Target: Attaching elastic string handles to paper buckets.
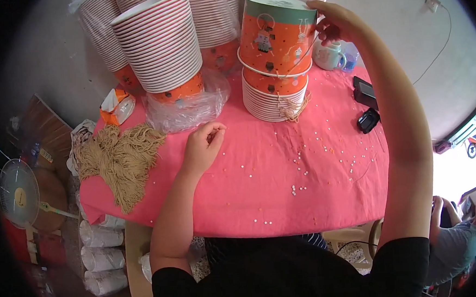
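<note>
An orange paper bucket [279, 42] with a green band and printed figures stands upside down on a nested stack of similar buckets [270, 100] at the table's far side. My right hand [336, 22] is closed at its upper right edge, with the index finger on the top and the other fingers curled at the side. A thin cord [303, 60] crosses the bucket below that hand, and loose cord ends [296, 109] hang at the stack. My left hand [203, 145] rests over the table with fingers curled and thumb pressed in; whatever it holds, if anything, is too small to tell.
Tall stacks of paper buckets [158, 44] stand at the back left, beside crumpled clear plastic [191, 99]. A heap of tan cords [121, 161] lies at left. White dots litter the pink tablecloth [241, 202]. A teapot [329, 57] and black boxes [368, 120] are at right. Another person [453, 244] sits lower right.
</note>
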### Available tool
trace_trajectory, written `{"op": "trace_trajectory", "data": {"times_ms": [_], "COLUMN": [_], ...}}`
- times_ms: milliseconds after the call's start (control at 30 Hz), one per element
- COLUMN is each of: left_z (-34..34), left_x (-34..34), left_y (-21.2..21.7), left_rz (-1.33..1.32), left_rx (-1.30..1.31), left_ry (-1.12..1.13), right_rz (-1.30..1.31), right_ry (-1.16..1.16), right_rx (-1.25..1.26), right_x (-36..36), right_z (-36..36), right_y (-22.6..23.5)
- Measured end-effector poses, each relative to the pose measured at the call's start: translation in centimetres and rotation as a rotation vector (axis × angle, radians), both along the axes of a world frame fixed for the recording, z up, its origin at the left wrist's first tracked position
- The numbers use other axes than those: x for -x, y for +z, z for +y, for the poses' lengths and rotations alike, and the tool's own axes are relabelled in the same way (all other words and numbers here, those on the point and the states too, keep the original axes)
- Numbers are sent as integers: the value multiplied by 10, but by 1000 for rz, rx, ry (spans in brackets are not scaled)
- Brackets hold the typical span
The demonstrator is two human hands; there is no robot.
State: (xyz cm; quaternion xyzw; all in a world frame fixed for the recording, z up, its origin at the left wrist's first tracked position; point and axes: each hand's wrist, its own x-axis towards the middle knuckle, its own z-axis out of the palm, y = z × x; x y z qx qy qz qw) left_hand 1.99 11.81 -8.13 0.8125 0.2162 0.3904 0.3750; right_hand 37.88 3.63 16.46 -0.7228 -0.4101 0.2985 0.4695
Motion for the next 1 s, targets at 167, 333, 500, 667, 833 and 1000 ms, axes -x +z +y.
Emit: {"op": "trace_trajectory", "data": {"times_ms": [167,333,500,667,833,1000], "left_z": [-2,-3,-7,-4,-3,0], "left_x": [-2,-1,-1,0,0,2], "left_y": [2,1,8,3,3,-1], "left_rz": [14,25,60,48,60,36], "left_rx": [12,-3,37,-3,10,25], "left_ry": [-29,-32,-65,-49,-55,-46], "right_rz": [13,33,-43,-47,-71,-101], "right_ry": [-26,-57,-13,-39,-23,-20], "right_rx": [84,49,71,62,92,91], "right_x": [1,6,1,4,6,8], "right_z": [-5,-4,-6,-2,-3,-5], "right_y": [-21,-32,-39,-48,-51,-57]}}
